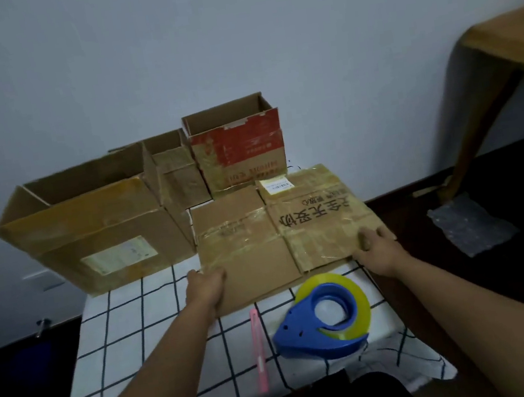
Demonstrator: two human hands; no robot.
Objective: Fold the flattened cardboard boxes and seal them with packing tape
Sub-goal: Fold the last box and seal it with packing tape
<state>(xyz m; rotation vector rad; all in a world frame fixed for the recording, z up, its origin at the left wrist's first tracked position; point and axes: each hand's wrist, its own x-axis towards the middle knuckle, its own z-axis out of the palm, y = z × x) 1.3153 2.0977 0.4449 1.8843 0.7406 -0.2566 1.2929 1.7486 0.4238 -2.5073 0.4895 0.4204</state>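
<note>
Both hands, left [206, 285] and right [377, 247], grip flattened box [279, 233] edges.

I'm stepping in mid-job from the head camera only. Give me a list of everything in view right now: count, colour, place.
flattened box: 1, brown with black print and old tape, flat on the table centre, both hands on its near edge
large open box: 1, brown, standing at table's left
small open box: 1, brown, behind, between the other two
red-printed open box: 1, red and brown, standing at the back by the wall
tape dispenser: 1, blue with a yellowish roll, near edge, right of centre
pink cutter: 1, pink, left of the dispenser
table cloth: 1, white with dark grid
wooden table: 1, far right
bubble wrap: 1 piece, on the dark floor at right
left hand: gripping the flat box's near left edge
right hand: gripping its near right edge
</note>
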